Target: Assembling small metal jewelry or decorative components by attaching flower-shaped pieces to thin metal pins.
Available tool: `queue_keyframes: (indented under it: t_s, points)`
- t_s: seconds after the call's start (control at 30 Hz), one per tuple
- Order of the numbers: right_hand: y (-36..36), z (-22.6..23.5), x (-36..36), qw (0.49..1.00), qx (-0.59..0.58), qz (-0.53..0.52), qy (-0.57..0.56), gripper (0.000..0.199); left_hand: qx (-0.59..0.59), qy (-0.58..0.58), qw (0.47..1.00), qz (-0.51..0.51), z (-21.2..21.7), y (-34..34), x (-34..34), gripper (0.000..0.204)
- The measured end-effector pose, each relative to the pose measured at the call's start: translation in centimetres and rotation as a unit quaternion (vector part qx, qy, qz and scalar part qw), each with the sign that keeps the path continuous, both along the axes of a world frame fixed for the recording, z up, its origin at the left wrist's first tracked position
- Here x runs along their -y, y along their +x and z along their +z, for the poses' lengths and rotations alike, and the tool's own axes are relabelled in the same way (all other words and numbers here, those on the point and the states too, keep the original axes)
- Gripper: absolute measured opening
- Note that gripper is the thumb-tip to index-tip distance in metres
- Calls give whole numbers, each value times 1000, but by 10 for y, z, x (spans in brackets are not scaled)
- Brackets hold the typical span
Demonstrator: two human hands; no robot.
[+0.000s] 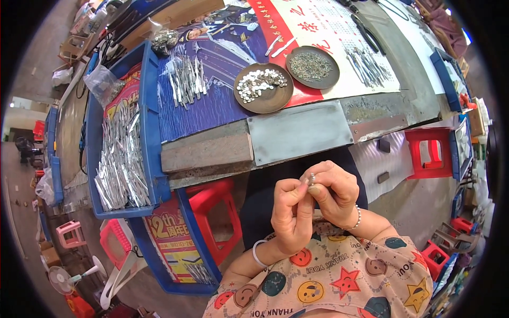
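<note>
Close in front of my body, above my lap, both hands come together at the fingertips. My left hand (292,212) is closed, its thumb and fingers pinching at a small shiny metal piece (312,179). From the other side my right hand (338,192) is also closed, with thumb and forefinger on that same piece. The fingers cover most of it, so its exact kind is hidden. Beyond the hands, at the bench edge, lies a grey metal plate (299,132). Behind it stand a brown bowl of small round silvery discs (260,86) and a bowl of tiny pin-like metal parts (312,67).
A blue bin (154,159) full of slim silvery metal pieces (122,159) stands at the left. More slim pieces lie on the poster (186,82) and at the right (367,66). A flat block (207,152) lines the bench edge. Red stools (432,153) stand nearby.
</note>
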State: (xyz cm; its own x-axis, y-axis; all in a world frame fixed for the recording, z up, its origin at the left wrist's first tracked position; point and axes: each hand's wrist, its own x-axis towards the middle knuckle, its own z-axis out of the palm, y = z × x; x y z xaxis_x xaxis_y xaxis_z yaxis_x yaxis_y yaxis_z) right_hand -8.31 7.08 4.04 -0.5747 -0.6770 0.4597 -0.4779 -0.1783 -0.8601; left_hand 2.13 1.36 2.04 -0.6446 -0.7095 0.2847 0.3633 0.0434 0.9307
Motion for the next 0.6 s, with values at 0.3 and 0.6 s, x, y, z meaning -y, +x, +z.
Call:
queue_keyframes:
  t_s: [0.3, 0.6]
  points:
    - [0, -1, 2, 1000, -18, -2, -20, 15, -33, 65, 997, -28, 1, 0, -6, 26]
    - [-3, 7, -11, 995, 88, -27, 47, 10, -34, 250, 965, -72, 5, -3, 5, 27]
